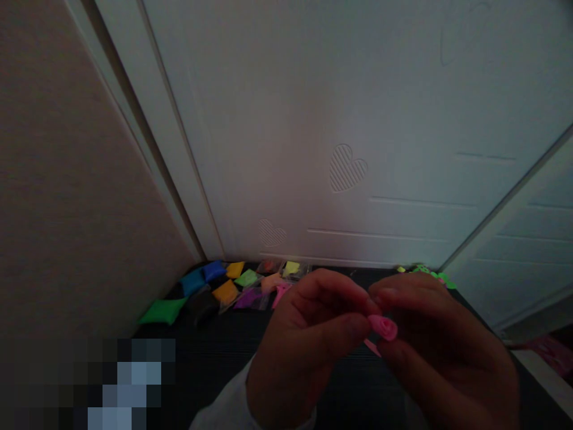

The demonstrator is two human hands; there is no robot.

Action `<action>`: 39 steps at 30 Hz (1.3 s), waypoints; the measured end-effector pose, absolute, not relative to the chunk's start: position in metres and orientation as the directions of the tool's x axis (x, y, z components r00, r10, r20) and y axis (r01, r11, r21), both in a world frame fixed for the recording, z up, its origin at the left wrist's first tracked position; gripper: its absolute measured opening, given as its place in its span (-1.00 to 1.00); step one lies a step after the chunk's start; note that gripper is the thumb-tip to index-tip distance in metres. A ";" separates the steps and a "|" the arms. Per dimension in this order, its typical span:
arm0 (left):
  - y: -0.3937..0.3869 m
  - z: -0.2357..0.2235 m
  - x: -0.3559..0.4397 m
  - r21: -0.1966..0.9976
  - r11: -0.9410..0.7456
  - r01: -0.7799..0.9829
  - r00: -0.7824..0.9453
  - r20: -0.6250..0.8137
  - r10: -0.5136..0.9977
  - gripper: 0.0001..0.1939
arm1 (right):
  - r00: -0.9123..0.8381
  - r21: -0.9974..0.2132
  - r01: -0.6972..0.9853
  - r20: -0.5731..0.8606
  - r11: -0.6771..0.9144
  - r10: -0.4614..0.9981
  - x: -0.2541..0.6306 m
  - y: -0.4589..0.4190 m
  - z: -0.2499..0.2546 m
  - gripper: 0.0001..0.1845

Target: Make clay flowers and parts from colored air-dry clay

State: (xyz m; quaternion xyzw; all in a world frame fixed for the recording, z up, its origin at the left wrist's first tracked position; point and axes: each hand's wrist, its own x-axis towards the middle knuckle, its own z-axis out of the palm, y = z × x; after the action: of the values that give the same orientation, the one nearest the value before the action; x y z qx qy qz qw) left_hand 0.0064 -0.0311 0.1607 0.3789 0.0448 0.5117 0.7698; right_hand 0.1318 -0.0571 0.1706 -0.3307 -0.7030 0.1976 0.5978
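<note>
A small pink clay rose (385, 328), a rolled spiral with its coiled end facing me, is between both hands above the dark table. My left hand (308, 334) pinches its left side between thumb and fingertips. The fingers of my right hand (452, 346) curve around its right side, thumb below and index finger above, pressed close against it. A thin pink strip (372, 347) shows just under the rose; whether it lies on the table or hangs from the roll I cannot tell.
Packets of coloured clay lie at the back left, among them green (162, 311), blue (213, 271), orange (225, 292) and purple (250, 298). Bright green clay pieces (443, 279) sit at the back right. A white panel (286, 131) with embossed hearts rises behind the black table (210, 364).
</note>
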 end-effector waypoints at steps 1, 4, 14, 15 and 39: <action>-0.031 0.161 0.007 0.619 0.197 -0.760 0.476 0.325 0.817 -0.81 | -0.059 -0.675 0.226 0.710 0.702 0.702 0.132 -0.057 0.170 -0.67; -0.031 0.160 0.008 0.601 0.219 -0.769 0.487 0.328 0.810 -0.83 | -0.035 -0.667 0.223 0.723 0.710 0.690 0.131 -0.057 0.169 -0.70; -0.032 0.157 0.012 0.564 0.231 -0.793 0.471 0.327 0.819 -0.80 | -0.014 -0.671 0.207 0.726 0.712 0.688 0.130 -0.055 0.165 -0.72; -0.032 0.157 0.012 0.568 0.229 -0.790 0.470 0.322 0.822 -0.80 | -0.017 -0.674 0.201 0.723 0.711 0.690 0.130 -0.055 0.165 -0.73; -0.029 0.163 0.014 0.603 0.322 -0.730 0.482 0.122 0.868 -0.94 | -0.016 -0.760 0.013 0.649 0.650 0.760 0.129 -0.044 0.161 -0.82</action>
State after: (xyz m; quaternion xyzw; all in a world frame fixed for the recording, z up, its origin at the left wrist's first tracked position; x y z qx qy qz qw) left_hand 0.0141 -0.0286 0.1628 0.3049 0.1124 0.4962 0.8051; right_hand 0.1292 -0.0442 0.1608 -0.2977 -0.6491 0.2942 0.6352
